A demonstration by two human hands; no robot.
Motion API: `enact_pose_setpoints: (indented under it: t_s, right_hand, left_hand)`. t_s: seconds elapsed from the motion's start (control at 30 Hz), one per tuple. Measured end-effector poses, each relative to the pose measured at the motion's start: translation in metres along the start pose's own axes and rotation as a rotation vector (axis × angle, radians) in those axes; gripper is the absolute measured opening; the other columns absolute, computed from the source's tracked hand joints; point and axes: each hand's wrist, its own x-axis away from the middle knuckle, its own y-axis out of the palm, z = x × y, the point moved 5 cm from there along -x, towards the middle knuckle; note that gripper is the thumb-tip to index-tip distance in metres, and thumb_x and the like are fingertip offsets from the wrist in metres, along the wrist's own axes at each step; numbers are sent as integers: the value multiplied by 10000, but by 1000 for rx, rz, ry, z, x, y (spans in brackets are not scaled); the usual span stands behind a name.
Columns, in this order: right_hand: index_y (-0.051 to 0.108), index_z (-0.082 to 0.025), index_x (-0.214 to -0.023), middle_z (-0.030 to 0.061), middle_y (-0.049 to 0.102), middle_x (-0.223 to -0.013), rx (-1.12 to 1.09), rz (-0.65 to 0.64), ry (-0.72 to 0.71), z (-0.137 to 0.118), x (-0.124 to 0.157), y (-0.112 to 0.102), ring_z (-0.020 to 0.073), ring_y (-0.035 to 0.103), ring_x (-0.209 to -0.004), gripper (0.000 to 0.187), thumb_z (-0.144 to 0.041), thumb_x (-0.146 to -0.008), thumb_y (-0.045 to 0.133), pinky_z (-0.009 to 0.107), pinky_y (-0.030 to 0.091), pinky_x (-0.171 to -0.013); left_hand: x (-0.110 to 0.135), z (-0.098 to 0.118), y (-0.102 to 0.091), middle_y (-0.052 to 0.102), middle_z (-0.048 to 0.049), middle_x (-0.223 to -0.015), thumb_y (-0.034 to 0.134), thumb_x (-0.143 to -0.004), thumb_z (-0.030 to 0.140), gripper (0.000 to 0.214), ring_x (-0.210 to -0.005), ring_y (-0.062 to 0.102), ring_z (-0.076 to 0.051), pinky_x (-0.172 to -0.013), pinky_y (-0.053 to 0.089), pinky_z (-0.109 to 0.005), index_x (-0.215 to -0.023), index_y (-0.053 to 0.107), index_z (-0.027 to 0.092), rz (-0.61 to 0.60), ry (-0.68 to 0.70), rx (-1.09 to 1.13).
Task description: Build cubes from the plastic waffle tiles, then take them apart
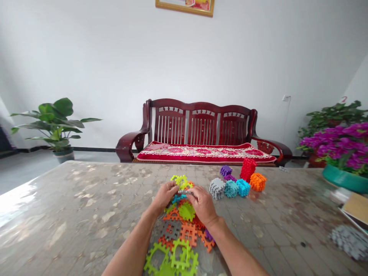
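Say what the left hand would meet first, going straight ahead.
The left hand would probably meet the upper lime-green piece first, just beyond the grey piece between both hands; depth is unclear.

Interlocking pieces [186,212], near: lime, orange, dark grey, blue, purple. Farther right: grey stack [217,188], red block [248,170], orange block [258,182]. Table [86,214]: grey-brown, pale blotches, grid lines. Far bench [201,104]: dark red; cushion [156,155] red, pale floral patterning.
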Motion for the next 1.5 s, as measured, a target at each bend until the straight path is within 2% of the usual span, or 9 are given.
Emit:
enact_pose_setpoints:
  t_s: [0.13,0.27,0.33,0.47,0.77,0.97,1.13,1.3,1.5]
  right_hand:
    - [701,-209,-1024,38,745,-892,-192,14,296,26,3,3,196,677,-794,231,-285,-856,562,290,522,-717]
    - [691,-205,-1116,53,753,-977,-234,66,363,42,5,1,210,691,-851,347,-322,-835,525,316,537,-779]
    - [704,-207,-1099,63,750,-1020,-213,89,363,47,6,-2,218,694,-895,359,-330,-841,488,333,540,-811]
    - [720,-202,-1069,79,740,-1067,-173,89,352,50,8,-6,229,685,-984,382,-338,-862,428,346,540,-845]
    - [724,-187,-1047,93,736,-1062,-51,31,318,56,12,-7,230,674,-1008,369,-282,-855,423,368,513,-903]
    - [716,-171,-1053,89,729,-1037,50,-27,285,52,12,-7,227,663,-969,360,-196,-774,491,372,503,-902]
    - [701,-198,-1094,65,724,-1089,88,-65,263,50,13,-8,227,654,-1017,499,-86,-643,520,376,495,-936]
    - [692,-240,-1133,54,735,-1062,183,-148,226,49,14,-6,252,644,-1017,521,-122,-632,617,378,493,-917]
    - [687,-239,-1129,68,724,-1083,244,-151,187,39,11,-3,262,641,-1011,479,-141,-661,658,384,486,-910]
  left_hand:
    - [-4,-16,-17,690,-24,-684,592,-691,493,311,-657,630,-170,-661,473,-262,-711,583,183,75,-80,-4]
    - [-4,-20,-32,645,21,-591,595,-688,458,268,-611,598,-156,-595,428,-232,-644,589,193,126,-24,-229]
    - [-3,-18,-35,640,32,-580,591,-697,393,210,-607,592,-155,-580,409,-225,-677,643,191,123,13,-331]
    - [0,-15,-36,743,3,-768,565,-698,267,254,-706,653,-180,-662,456,-236,-878,731,200,121,37,-344]
    - [-2,-23,-41,753,-3,-824,469,-696,94,342,-805,673,-167,-774,476,-242,-865,746,203,165,40,-459]
    - [1,-28,-45,757,-8,-878,472,-727,150,301,-844,670,-174,-812,476,-256,-855,739,202,232,50,-434]
    - [2,-34,-52,746,-21,-872,461,-719,165,307,-839,664,-177,-792,488,-257,-883,720,182,289,33,-367]
    - [0,-32,-51,749,-10,-858,475,-705,137,291,-844,667,-174,-809,485,-254,-850,720,198,271,15,-404]
    - [8,-24,-45,748,-10,-915,476,-662,95,317,-894,663,-181,-877,466,-271,-825,724,207,201,59,-504]
